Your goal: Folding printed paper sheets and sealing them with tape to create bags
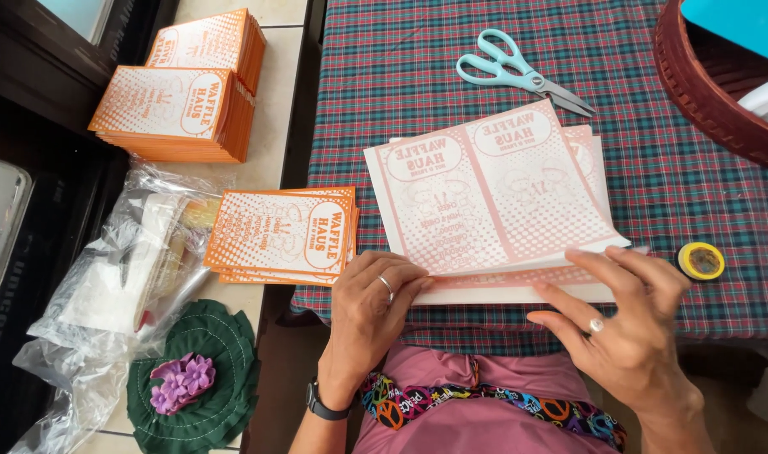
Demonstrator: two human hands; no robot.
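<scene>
At lower centre, both hands, left and right, pinch the pink printed sheets, lifting the top one's near edge off the stack.

— What's the work resting on?

— A table under a red-and-green plaid cloth. A stack of pale pink printed sheets lies near its front edge.

— And around that stack?

— Beyond it, toward the far edge, light-blue scissors. Just right of it, a small yellow tape roll. Far to the upper right, a dark red round basket sits on the cloth.

— Anything to the stack's left?

— A pile of orange printed cards straddles the table's left edge. Further left is a tiled surface carrying two more orange card piles, crumpled clear plastic bags and a green round cloth piece with purple flowers.
</scene>
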